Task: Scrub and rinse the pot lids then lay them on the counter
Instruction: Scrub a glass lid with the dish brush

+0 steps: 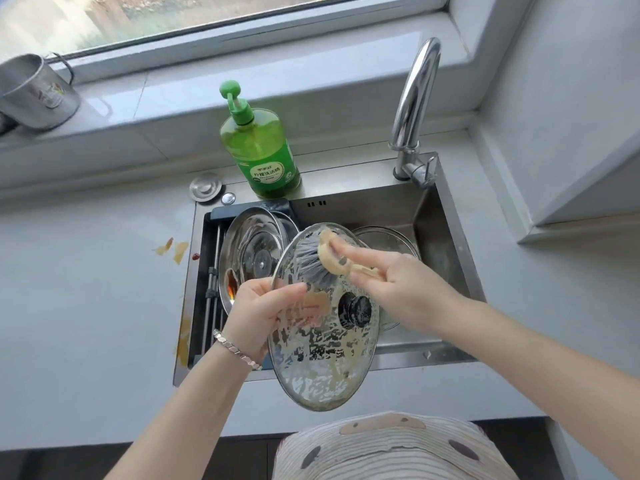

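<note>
— Where is the glass lid [322, 358]?
— Tilted over the sink [381, 209], covered with foam. The left hand [256, 317] clamps its left rim.
— And the right hand [398, 285]?
— Its fingers are closed around the brush [311, 265], and the bristles touch the lid's upper part.

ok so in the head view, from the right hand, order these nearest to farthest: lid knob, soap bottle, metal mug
From the right hand:
1. lid knob, just beside it, on the glass lid.
2. soap bottle, on the back edge of the sink.
3. metal mug, far left on the windowsill.
</note>
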